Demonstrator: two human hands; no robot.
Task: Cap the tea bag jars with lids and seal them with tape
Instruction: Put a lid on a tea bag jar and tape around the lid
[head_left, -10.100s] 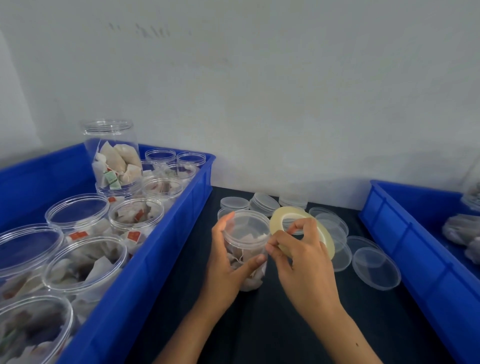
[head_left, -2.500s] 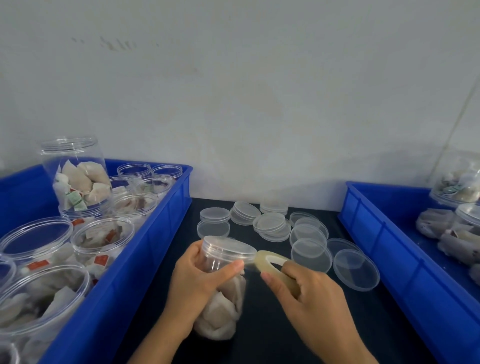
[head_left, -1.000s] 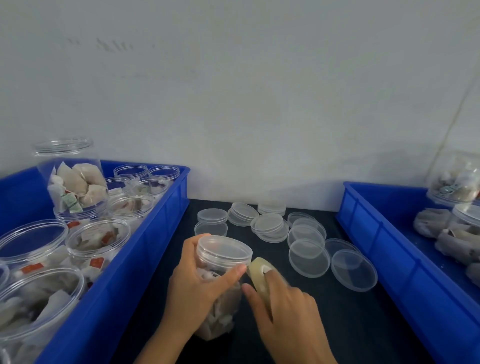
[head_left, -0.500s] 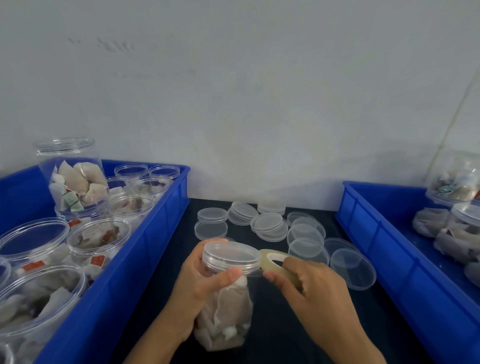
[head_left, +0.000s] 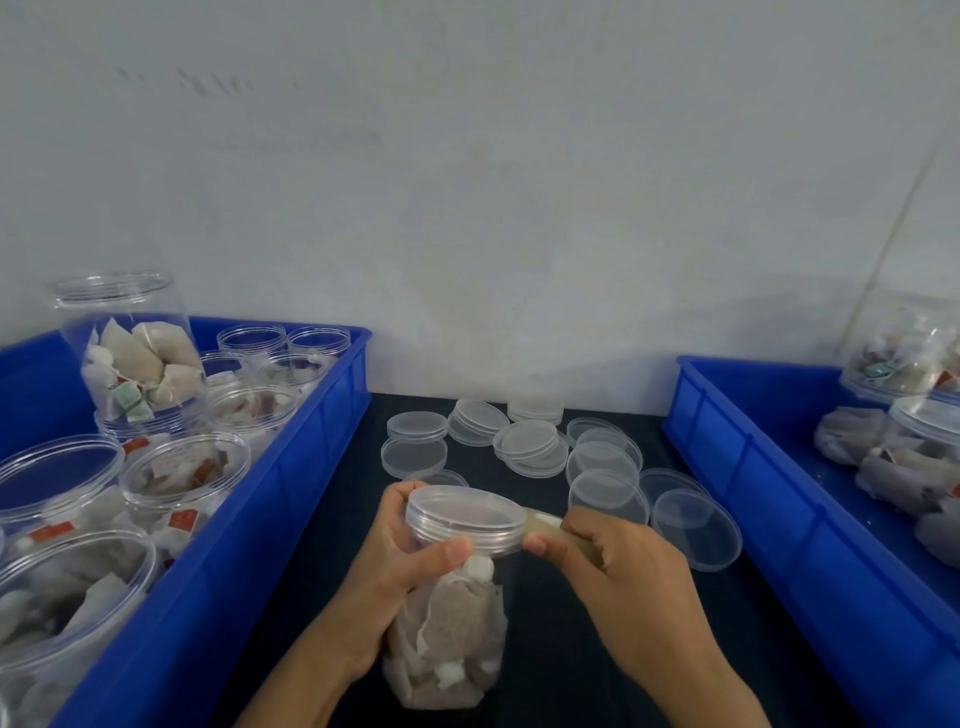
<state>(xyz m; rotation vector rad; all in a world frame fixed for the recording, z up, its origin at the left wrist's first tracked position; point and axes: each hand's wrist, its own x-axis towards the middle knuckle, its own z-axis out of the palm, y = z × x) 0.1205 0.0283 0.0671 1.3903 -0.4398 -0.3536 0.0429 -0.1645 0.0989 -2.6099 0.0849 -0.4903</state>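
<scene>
Clear plastic jar (head_left: 447, 613) packed with tea bags sits dead centre on the dark table (head_left: 571, 691), lid (head_left: 464, 516) already on, so capping's done for this one and we're in the taping step. Left hand (head_left: 400, 566) is wrapped round the jar just under the lid, thumb pressed against the rim at about 6 o'clock. Right hand (head_left: 613, 577) is closed round the tape roll (head_left: 545, 525), holding it right up against the lid's edge at 3 o'clock.

My guess for the next move: keep turning the jar against the roll so the strip runs round the lid-to-jar seam, then tear it off.

Hard to see: the tape itself is clear, so I can't tell how far round it's gone. Most of the roll is buried in the fingers. Spare lids (head_left: 524, 441) are scattered at 12 o'clock, uncapped jars fill the left bin (head_left: 249, 545) at 9, and the right bin (head_left: 779, 493) at 3 is cut off by the frame.
</scene>
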